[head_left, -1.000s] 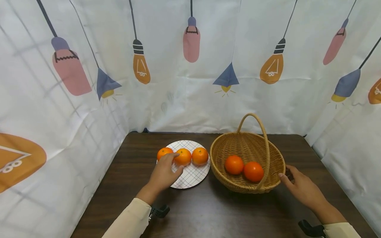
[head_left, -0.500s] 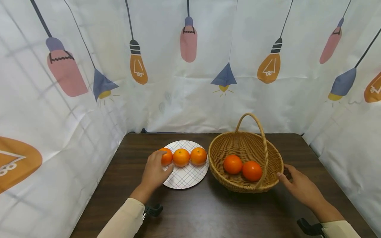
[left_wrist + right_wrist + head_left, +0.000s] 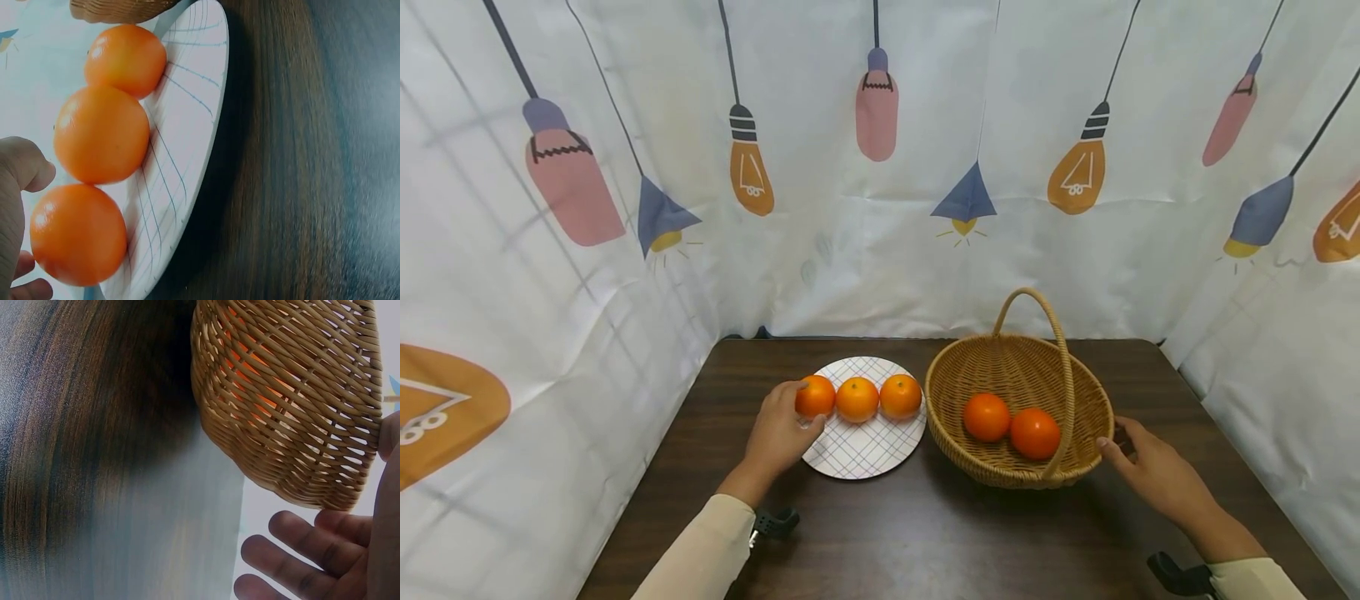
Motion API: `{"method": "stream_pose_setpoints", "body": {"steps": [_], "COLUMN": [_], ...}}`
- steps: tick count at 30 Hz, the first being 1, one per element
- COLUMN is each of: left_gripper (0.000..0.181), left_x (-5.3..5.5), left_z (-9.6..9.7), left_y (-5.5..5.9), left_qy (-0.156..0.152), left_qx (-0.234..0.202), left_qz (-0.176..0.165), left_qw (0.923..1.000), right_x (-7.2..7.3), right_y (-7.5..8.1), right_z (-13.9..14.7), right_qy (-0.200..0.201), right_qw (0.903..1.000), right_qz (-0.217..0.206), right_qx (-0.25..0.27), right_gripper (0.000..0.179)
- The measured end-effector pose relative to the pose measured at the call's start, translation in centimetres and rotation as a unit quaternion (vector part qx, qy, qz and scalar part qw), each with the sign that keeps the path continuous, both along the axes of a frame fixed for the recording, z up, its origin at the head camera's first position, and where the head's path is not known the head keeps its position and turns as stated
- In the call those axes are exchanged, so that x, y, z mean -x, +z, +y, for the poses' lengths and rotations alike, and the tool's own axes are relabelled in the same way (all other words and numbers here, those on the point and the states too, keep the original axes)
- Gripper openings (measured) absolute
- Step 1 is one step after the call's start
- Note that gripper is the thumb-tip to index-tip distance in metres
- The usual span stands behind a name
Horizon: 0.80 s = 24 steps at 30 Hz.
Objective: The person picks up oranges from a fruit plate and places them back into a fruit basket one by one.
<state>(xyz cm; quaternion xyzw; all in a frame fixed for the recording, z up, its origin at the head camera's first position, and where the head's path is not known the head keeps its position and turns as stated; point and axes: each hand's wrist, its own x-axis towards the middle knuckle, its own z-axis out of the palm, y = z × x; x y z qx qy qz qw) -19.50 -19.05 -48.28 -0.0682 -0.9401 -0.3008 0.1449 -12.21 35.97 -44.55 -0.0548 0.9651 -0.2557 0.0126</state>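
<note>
Three oranges stand in a row on a white plate (image 3: 865, 454) with a blue grid pattern. My left hand (image 3: 775, 433) is at the leftmost orange (image 3: 817, 398), thumb on the near side and fingers on the far left side. In the left wrist view, the thumb (image 3: 39, 174) is beside that orange and the fingertips show behind its lower edge. My right hand (image 3: 1165, 471) holds the right rim of a wicker basket (image 3: 1018, 367), thumb over the rim, index finger (image 3: 344, 526) against the outside. Its other fingers extend below the weave.
Two redder round fruits (image 3: 987, 417) lie inside the basket, whose tall handle (image 3: 1060, 333) arches over it. Plate and basket stand side by side on a dark wooden table (image 3: 880, 542). A white curtain (image 3: 820, 275) printed with lamps encloses the back and sides.
My left hand has moved left from the middle orange to the leftmost one, its fingers now beside that orange. The right hand stays at the basket rim.
</note>
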Motion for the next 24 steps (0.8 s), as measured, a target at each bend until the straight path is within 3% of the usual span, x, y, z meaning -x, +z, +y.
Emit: {"method": "stream_pose_setpoints", "body": {"steps": [24], "left_gripper": [0.078], "left_x": [1.4], "left_z": [-1.2], "left_y": [-0.5], "left_qy": [0.019], "left_qx": [0.002], "left_qz": [-0.074], "left_qw": [0.9971], "right_x": [-0.1], "right_y": [0.0], "right_z": [-0.1], "right_qy": [-0.004], "right_qw": [1.0000], "right_qz": [0.004], "right_qx": [-0.008], "right_gripper": [0.071]}}
